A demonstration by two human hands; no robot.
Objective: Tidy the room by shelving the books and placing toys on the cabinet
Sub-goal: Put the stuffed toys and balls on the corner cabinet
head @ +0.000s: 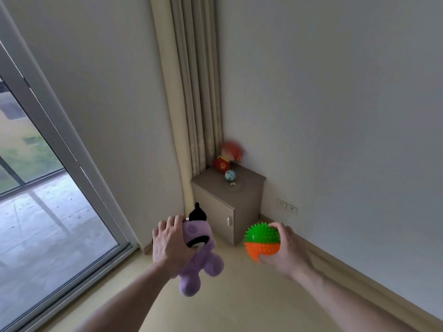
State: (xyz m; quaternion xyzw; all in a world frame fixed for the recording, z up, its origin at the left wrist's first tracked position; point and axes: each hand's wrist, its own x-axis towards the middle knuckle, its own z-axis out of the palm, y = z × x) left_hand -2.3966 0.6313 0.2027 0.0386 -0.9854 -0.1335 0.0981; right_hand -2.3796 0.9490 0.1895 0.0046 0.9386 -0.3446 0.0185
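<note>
Plush toy (pixel 200 255) in left hand (pixel 169 245)

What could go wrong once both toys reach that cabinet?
The spiky ball in the right hand may roll off the cabinet, whose flat top shows no lip. It could also knock the small ball already there. The purple plush, gripped by the left hand, must squeeze beside the red toy.

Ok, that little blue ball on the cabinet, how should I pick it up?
Pinch the small blue ball across its middle from above. It sits free on the cabinet top, in front of the red doll, and both hands are full, so free one first.
</note>
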